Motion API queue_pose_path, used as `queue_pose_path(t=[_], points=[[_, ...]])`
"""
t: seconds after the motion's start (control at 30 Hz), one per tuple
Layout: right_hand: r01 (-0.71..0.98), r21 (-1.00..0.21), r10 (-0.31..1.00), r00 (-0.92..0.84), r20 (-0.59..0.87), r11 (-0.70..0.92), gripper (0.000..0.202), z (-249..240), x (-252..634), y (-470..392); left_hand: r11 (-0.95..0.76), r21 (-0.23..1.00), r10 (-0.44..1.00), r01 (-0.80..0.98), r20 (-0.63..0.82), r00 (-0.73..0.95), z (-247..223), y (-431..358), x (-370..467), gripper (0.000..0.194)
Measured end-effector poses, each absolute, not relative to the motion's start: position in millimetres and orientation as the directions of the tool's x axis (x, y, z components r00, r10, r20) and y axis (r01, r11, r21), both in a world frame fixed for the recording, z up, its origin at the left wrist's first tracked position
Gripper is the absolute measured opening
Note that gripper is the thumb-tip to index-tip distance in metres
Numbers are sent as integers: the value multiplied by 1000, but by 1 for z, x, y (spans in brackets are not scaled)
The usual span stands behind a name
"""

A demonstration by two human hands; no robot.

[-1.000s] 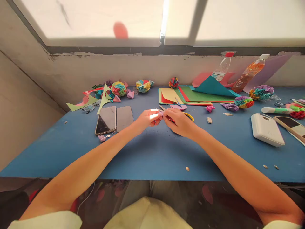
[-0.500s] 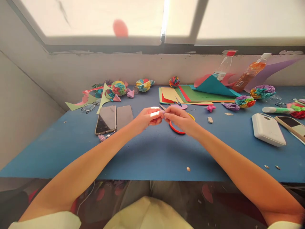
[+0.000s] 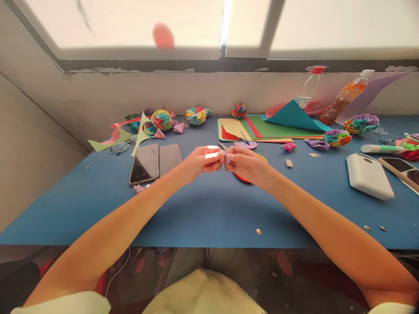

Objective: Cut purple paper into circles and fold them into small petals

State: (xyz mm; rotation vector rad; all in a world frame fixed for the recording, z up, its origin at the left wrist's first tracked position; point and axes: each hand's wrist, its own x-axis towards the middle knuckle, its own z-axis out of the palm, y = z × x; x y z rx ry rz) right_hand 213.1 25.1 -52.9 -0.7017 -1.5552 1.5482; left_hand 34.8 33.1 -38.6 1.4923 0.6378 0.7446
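Both my hands meet above the middle of the blue table (image 3: 196, 218), fingertips close together. A small purple paper piece (image 3: 225, 158) sits between them, mostly hidden by the fingers. My left hand (image 3: 205, 160) pinches it from the left, and my right hand (image 3: 244, 162) has its fingers closed on it from the right. Under my right hand lie scissors with red and yellow handles (image 3: 242, 178), partly covered. Just beyond the hands rests a flat purple paper piece (image 3: 246, 145), with a blue pen-like tool (image 3: 244, 139) near it.
Two phones (image 3: 144, 163) lie left of my hands, glasses (image 3: 120, 147) beyond them. Coloured paper sheets (image 3: 278, 131), paper balls (image 3: 163, 120) and two bottles (image 3: 347, 97) stand along the wall. At right are a white power bank (image 3: 369, 175), a glue stick (image 3: 381, 149) and an eraser (image 3: 288, 163).
My right hand's fingers have shifted slightly around the purple piece, and more of the scissors' handles is covered. The view has moved very slightly.
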Motion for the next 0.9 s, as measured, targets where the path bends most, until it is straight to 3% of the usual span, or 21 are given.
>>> queue_pose_path(t=[0.33, 0.43, 0.57, 0.7, 0.8, 0.9], points=[[-187, -981, 760, -646, 78, -58, 17, -49, 218, 26, 16, 997, 742, -70, 35, 669, -34, 27, 37, 25], [-165, -983, 762, -646, 51, -74, 20, -49, 218, 25, -133, 991, 785, 7, 101, 611, -38, 26, 38, 36], [-146, -988, 798, -602, 45, -54, 18, -48, 218, 26, -443, 881, 810, 165, 315, 494, -41, 20, 40, 42], [-130, -991, 815, -576, 57, -22, 18, -46, 216, 26, -502, 819, 840, 276, 386, 383, -44, 19, 42, 34], [-32, -993, 824, -555, 111, 113, 22, -48, 216, 23, -469, 829, 862, 304, 355, 362, -47, 22, 42, 42], [259, -844, 843, -417, 340, 469, 25, -55, 217, 21, -436, 858, 875, 271, 334, 349, -48, 25, 42, 51]])
